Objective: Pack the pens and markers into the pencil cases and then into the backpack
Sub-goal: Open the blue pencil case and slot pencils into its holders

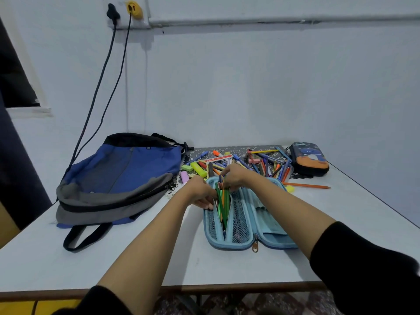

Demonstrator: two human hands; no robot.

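A light blue pencil case [244, 243] lies open on the white table in front of me, with mesh pockets inside. A bundle of green and orange pencils [222, 204] stands in its left half. My right hand [234, 176] pinches the tops of those pencils at the case's far end. On the case's left edge, my left hand [201, 192] holds the mesh flap with curled fingers. Loose pens and markers [261, 161] are piled behind the case. A blue and grey backpack [118, 178] lies flat at the left. A second, dark pencil case [309, 158] sits zipped at the far right.
The table [113, 264] butts against a pale wall; its front edge is near me. Two cables [106, 71] hang from wall sockets down behind the backpack. An orange pencil [306, 185] and highlighters [197, 168] lie apart from the pile.
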